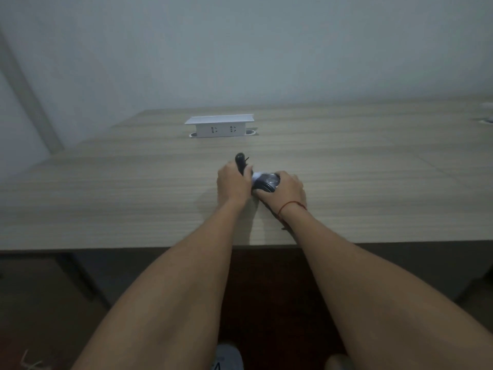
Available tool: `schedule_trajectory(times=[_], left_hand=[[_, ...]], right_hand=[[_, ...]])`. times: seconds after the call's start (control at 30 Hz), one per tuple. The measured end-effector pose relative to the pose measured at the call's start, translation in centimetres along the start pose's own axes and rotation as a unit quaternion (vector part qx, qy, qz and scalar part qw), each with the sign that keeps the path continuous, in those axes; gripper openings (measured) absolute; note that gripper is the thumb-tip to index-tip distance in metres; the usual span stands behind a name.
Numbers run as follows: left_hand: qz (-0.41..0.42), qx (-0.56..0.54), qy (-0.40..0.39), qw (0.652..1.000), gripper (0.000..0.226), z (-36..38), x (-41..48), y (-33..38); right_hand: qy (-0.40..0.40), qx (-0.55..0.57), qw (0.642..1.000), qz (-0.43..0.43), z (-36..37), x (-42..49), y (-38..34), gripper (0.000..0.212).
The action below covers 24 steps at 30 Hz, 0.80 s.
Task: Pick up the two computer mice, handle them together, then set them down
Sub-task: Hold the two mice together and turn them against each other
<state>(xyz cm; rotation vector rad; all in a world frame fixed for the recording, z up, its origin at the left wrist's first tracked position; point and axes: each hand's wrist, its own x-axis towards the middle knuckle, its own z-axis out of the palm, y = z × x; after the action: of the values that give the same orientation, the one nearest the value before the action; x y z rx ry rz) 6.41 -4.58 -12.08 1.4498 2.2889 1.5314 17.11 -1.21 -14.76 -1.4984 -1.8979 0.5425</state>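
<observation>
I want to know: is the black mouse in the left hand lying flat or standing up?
Standing up: the black computer mouse pokes above the left hand.

Two hands are showing, a left hand and a right hand; two computer mice are showing, one black mouse and one dark mouse; one white socket box is sitting on one wooden table.
</observation>
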Motion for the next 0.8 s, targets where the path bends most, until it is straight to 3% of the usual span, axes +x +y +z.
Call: schedule_trajectory(times=[0.1, 0.37, 0.6, 0.8], left_hand=[[-0.005, 0.036, -0.023, 0.999, 0.032, -0.5, 0.8, -1.1], [0.025, -0.041, -0.024, 0.999, 0.034, -1.1, 1.6, 0.2], [-0.038, 0.067, -0.010, 0.997, 0.037, -0.8, 1.1, -1.5], [0.022, -0.038, 0.000, 0.999, 0.031, -1.2, 1.3, 0.1]], right_hand=[[0.000, -0.014, 1.000, -0.003, -0.1, 0.0, 0.0, 0.072], [-0.029, 0.089, 0.996, 0.012, -0.4, -0.3, -0.4, 0.067], [-0.053, 0.075, 0.996, -0.016, -1.2, -0.3, -0.1, 0.074], [-0.055, 0.097, 0.994, -0.020, -1.2, -0.5, -0.1, 0.077]])
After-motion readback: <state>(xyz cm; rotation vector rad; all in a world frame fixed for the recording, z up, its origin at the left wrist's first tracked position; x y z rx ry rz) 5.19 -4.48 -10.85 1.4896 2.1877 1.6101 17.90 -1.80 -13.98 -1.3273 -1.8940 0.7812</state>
